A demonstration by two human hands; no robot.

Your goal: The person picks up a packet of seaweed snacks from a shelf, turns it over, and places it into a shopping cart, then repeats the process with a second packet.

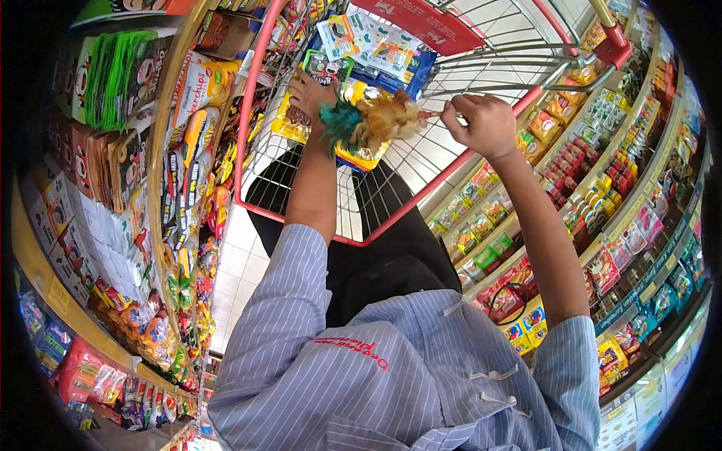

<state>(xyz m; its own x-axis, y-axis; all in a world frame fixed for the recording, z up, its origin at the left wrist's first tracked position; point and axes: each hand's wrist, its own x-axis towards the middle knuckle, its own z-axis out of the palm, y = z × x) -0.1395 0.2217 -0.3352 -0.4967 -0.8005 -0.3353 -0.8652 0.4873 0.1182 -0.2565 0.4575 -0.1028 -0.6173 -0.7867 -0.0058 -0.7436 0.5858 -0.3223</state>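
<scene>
My right hand (pixel 481 124) is closed around the thin handle of a feather duster (pixel 380 124), pinched between thumb and fingers. Its teal and tan feathers point left, over the shopping cart (pixel 425 197). My left hand (pixel 308 98) reaches into the cart with fingers apart, at the edge of a black and green snack packet (pixel 329 69). The feathers partly hide this hand. Beneath it lies a yellow snack packet (pixel 292 120). Farther up in the cart are white and blue packets (pixel 395 51), and another yellow packet (pixel 368 156) shows below the feathers.
Shelves of hanging snack packets (pixel 199 146) rise close on the left, with black and green packets (pixel 120 79) above. Curved shelves with small colourful packs (pixel 564 169) line the right. White floor tiles (pixel 241 263) show beside the cart, whose red rim (pixel 242 143) borders my arms.
</scene>
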